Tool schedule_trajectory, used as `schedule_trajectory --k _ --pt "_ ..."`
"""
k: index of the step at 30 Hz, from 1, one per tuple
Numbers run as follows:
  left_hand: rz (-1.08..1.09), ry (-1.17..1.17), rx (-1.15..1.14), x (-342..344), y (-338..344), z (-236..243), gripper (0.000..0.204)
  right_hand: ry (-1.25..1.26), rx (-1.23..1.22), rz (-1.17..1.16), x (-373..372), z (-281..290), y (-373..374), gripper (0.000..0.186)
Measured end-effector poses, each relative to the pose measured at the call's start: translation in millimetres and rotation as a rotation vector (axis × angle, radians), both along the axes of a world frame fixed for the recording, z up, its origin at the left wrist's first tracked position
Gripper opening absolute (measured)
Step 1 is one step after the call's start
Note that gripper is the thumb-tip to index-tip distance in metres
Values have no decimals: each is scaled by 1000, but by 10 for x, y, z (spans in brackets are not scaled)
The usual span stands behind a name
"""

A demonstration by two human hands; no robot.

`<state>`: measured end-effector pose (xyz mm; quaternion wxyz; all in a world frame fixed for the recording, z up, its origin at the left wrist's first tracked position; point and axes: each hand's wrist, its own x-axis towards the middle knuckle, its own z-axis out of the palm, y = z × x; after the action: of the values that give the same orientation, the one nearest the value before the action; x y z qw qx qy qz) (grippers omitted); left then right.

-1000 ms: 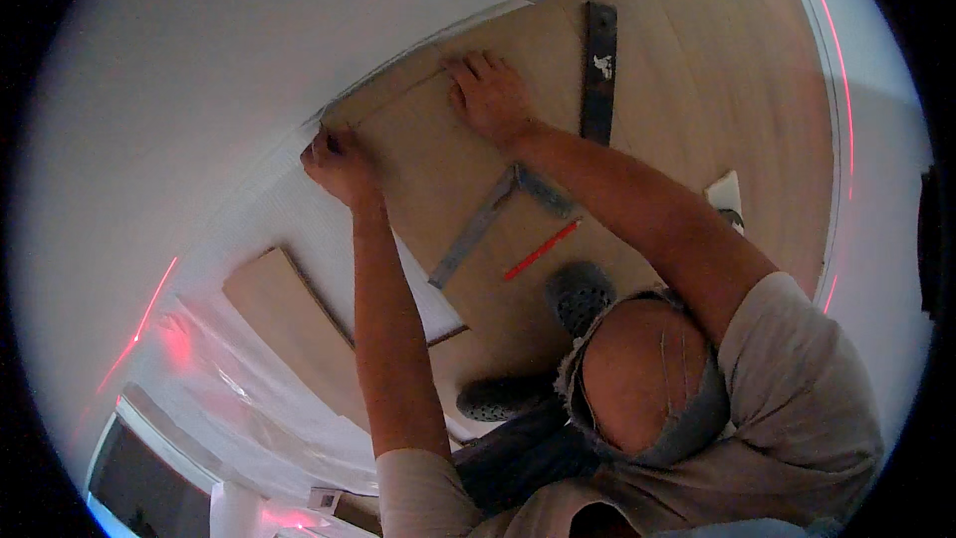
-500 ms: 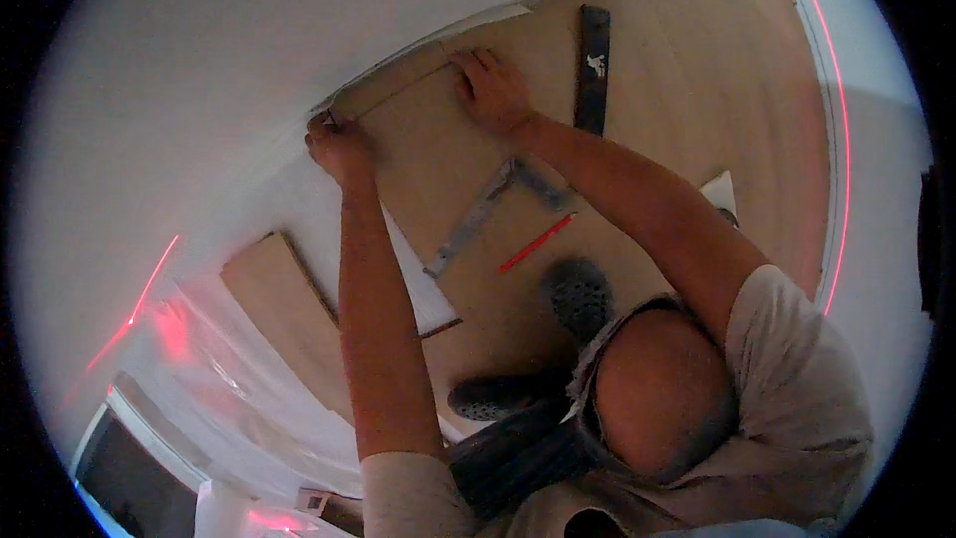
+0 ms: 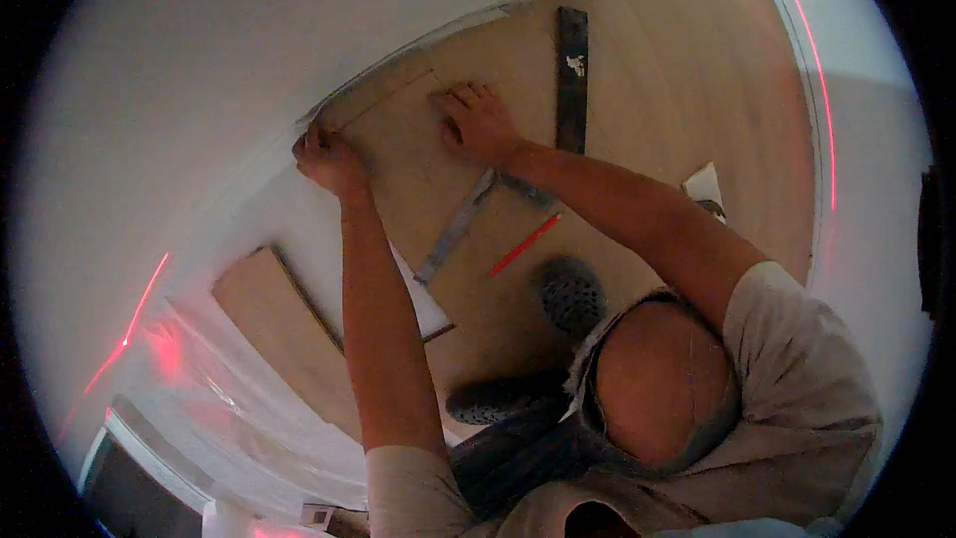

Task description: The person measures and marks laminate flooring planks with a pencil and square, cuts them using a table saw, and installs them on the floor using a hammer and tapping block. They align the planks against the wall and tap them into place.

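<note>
My left hand (image 3: 334, 163) is at the foot of the wall, at the left end of a light wood floor board (image 3: 393, 134). Its fingers are curled, and what they may be gripping is hidden. Farther right, my right hand (image 3: 483, 125) rests on the wood surface with its fingers stretched out. A thin line (image 3: 386, 100), a seam or a mark, runs over the wood between the two hands. Nearer to me lie a grey metal angle square (image 3: 456, 229) and a red pencil (image 3: 525, 245).
A long dark bar (image 3: 572, 80) lies right of my right hand. Cut board pieces (image 3: 274, 299) sit at the left beside plastic sheeting (image 3: 249, 408). A small white piece (image 3: 703, 184) lies at the right. Red laser lines (image 3: 827, 110) cross the walls. My shoes (image 3: 570, 294) are close by.
My right hand has drawn back toward me a little, away from the thin line near the wall. My left hand stays at the wall. The whole view has shifted slightly.
</note>
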<state>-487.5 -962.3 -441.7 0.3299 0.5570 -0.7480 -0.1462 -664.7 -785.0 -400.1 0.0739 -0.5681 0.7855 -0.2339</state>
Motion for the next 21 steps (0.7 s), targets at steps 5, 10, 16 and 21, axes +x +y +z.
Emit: schedule_trajectory --k 5,10,16,21 --pt "-74 19 144 23 -102 62 24 -48 43 56 -5 105 12 47" --pt "-106 -5 115 151 -261 41 21 -84 44 308 -44 5 203 53" --pt "-281 -24 97 204 -280 128 22 -84 305 760 262 392 847 47" --pt "-263 -50 65 350 -422 5 31 -78 356 542 217 387 916 38"
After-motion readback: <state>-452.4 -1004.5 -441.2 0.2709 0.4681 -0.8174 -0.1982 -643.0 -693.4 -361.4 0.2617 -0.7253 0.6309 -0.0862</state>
